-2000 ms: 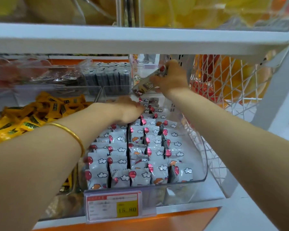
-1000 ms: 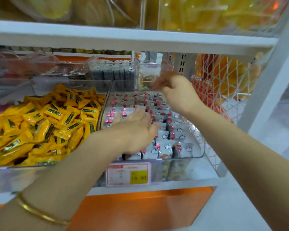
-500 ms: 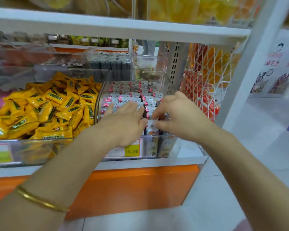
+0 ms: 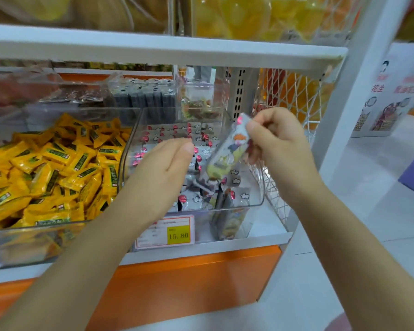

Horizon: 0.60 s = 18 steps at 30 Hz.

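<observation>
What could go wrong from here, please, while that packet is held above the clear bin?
1. The right hand pinches the packet only near its upper end, so it might slip and drop onto the rows of packets in the clear bin or past its rim.
2. The left hand is open just over those rows; pushing down could topple more, since the front packets already lie askew.

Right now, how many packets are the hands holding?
1: the right hand pinches a packet above the clear bin; the left hand shows none, palm hidden.
</observation>
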Each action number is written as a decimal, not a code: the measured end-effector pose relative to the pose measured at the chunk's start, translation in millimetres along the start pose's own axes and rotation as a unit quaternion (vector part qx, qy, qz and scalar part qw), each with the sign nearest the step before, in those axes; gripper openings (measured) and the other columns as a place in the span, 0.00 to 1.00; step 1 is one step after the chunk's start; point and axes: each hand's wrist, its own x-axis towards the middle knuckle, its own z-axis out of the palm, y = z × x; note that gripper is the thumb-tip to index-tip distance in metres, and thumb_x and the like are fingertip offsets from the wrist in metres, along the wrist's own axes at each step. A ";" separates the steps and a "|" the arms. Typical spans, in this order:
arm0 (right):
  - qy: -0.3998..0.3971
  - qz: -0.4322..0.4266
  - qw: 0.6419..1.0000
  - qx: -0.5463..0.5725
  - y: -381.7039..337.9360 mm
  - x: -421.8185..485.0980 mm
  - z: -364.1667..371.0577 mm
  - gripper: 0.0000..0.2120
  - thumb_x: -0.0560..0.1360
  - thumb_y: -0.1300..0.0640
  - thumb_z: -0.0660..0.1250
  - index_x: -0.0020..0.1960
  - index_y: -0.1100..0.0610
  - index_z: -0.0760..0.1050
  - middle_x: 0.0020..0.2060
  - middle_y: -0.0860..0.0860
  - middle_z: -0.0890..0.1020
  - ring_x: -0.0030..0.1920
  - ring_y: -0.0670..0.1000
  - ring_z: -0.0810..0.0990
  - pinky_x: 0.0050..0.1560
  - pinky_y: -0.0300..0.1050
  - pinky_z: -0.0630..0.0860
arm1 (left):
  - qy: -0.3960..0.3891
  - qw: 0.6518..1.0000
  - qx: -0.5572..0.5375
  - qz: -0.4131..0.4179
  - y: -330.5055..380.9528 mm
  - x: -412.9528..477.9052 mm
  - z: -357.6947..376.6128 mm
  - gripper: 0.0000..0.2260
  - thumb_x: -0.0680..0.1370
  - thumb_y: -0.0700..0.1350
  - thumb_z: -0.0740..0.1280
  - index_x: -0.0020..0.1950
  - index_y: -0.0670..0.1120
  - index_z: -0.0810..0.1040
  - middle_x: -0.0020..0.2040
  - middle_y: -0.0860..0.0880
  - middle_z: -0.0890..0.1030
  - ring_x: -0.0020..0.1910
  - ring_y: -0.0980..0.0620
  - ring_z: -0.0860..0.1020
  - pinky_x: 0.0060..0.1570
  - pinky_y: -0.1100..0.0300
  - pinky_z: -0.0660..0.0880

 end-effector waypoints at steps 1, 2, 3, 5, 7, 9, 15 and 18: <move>0.021 0.017 0.998 0.061 -0.3 1.9 -1.5 0.08 0.78 0.65 0.60 0.40 0.57 0.68 0.32 0.54 0.76 0.28 0.47 0.74 0.28 0.39 0.72 | -0.006 1.000 -0.021 0.000 3.0 0.2 -0.7 0.14 0.80 0.54 0.52 0.62 0.58 0.73 0.55 0.64 0.73 0.53 0.69 0.68 0.50 0.81 0.56; 0.035 0.034 0.992 0.118 -0.6 3.8 -2.2 0.09 0.78 0.66 0.59 0.40 0.58 0.67 0.32 0.54 0.75 0.28 0.47 0.74 0.28 0.39 0.73 | -0.012 0.999 -0.032 0.002 4.9 0.8 -0.8 0.10 0.80 0.54 0.54 0.55 0.61 0.73 0.50 0.67 0.73 0.48 0.72 0.69 0.45 0.81 0.59; 0.040 0.050 0.984 0.163 -0.8 5.1 -1.9 0.09 0.79 0.66 0.58 0.41 0.59 0.66 0.32 0.56 0.75 0.28 0.48 0.75 0.28 0.39 0.74 | -0.013 0.999 -0.043 0.003 5.6 2.0 -0.1 0.07 0.79 0.53 0.55 0.50 0.62 0.73 0.47 0.66 0.74 0.45 0.73 0.70 0.41 0.80 0.62; 0.031 0.074 0.974 0.212 -0.8 6.5 0.4 0.08 0.79 0.66 0.58 0.42 0.60 0.66 0.34 0.58 0.76 0.29 0.49 0.76 0.31 0.38 0.76 | 0.004 0.997 -0.079 -0.020 3.4 5.7 1.8 0.06 0.79 0.50 0.59 0.50 0.60 0.73 0.44 0.60 0.76 0.41 0.70 0.74 0.36 0.78 0.68; 0.012 0.091 0.966 0.240 -0.7 7.1 2.8 0.06 0.79 0.66 0.59 0.43 0.61 0.68 0.35 0.58 0.78 0.31 0.51 0.79 0.33 0.39 0.77 | 0.019 0.982 -0.171 -0.074 -0.8 10.5 1.6 0.07 0.79 0.47 0.59 0.55 0.54 0.75 0.44 0.53 0.79 0.38 0.61 0.79 0.33 0.72 0.72; -0.017 0.108 0.960 0.258 -0.1 7.0 3.2 0.03 0.78 0.65 0.60 0.45 0.62 0.70 0.36 0.58 0.80 0.34 0.52 0.81 0.34 0.39 0.78 | 0.012 0.950 -0.287 -0.122 -3.3 13.9 -0.3 0.08 0.80 0.45 0.59 0.56 0.50 0.75 0.48 0.47 0.80 0.37 0.56 0.81 0.32 0.67 0.75; -0.066 0.139 0.946 0.285 5.3 5.4 1.3 0.09 0.73 0.71 0.64 0.53 0.68 0.72 0.44 0.63 0.78 0.37 0.53 0.84 0.39 0.40 0.80 | 0.033 0.812 -0.538 -0.223 -5.4 16.9 -5.3 0.08 0.77 0.46 0.63 0.43 0.45 0.78 0.36 0.48 0.79 0.28 0.57 0.76 0.25 0.66 0.72; -0.060 0.139 0.945 0.289 7.8 5.4 1.5 0.06 0.72 0.72 0.64 0.49 0.67 0.73 0.39 0.61 0.81 0.36 0.52 0.83 0.38 0.39 0.80 | 0.051 0.744 -0.612 -0.262 -3.0 17.2 -7.1 0.07 0.74 0.47 0.65 0.40 0.45 0.77 0.38 0.47 0.77 0.27 0.57 0.73 0.23 0.68 0.69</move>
